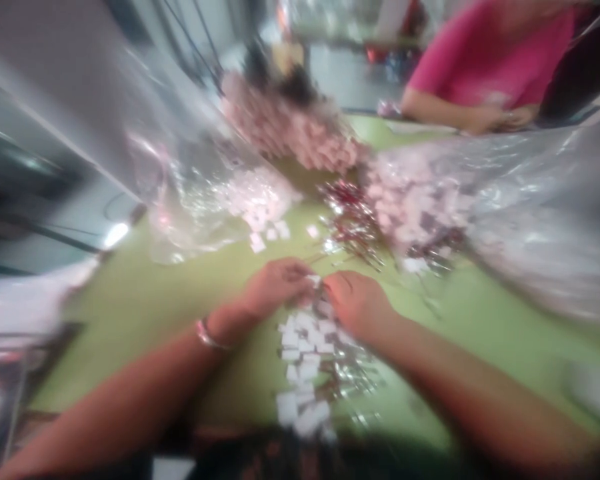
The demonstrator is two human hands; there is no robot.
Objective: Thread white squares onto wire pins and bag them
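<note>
Both hands meet over the green table (180, 300), fingertips close together. My left hand (280, 283), with a bracelet (207, 333) on its wrist, pinches a small white piece (315, 281). My right hand (357, 300) is closed right beside that piece; blur hides what its fingers grip. Just below the hands lies a column of small white square pieces (305, 350). Thin shiny silvery strips or stems (355, 377) extend from it toward the right. Beyond the hands sits a heap of shiny red and silver thin pieces (353, 217).
A clear plastic bag (195, 207) spills white pieces (263, 200) at left. Another large plastic bag (540, 220) with pale pieces (410, 193) lies right. Pink bundles (300, 130) stand at the back. Across the table sits a person in a pink top (495, 53).
</note>
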